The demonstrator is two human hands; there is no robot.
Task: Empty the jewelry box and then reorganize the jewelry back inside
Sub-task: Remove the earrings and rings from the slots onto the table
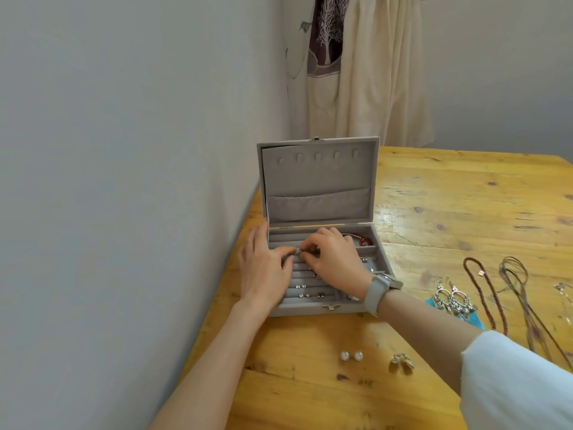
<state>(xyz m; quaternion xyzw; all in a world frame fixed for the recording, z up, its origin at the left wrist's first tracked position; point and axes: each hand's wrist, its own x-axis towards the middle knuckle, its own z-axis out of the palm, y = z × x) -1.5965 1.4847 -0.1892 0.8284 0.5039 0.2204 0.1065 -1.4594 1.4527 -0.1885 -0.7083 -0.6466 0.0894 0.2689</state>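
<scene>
A grey velvet jewelry box stands open on the wooden worktop, close against the wall on the left, its lid upright and showing a row of small hooks above a gathered pocket. Both hands are inside the tray, meeting over the ring rolls in its left part. The left hand lies across the left edge of the box with its fingers bent inward, and the right hand, with a grey watch on its wrist, reaches in from the right with curled fingers. Between their fingertips sits a small silvery piece, which both hands appear to pinch; what exactly it is cannot be told. Several small stud earrings sit in the front rolls, just below the hands, and a red beaded piece lies in the rear right compartment, beside the right hand.

Outside the box, well apart from the hands, a pair of pearl studs and a gold piece rest near the front of the worktop. To the right lie silver chandelier earrings over something turquoise, a brown beaded necklace and dark cord necklaces.
</scene>
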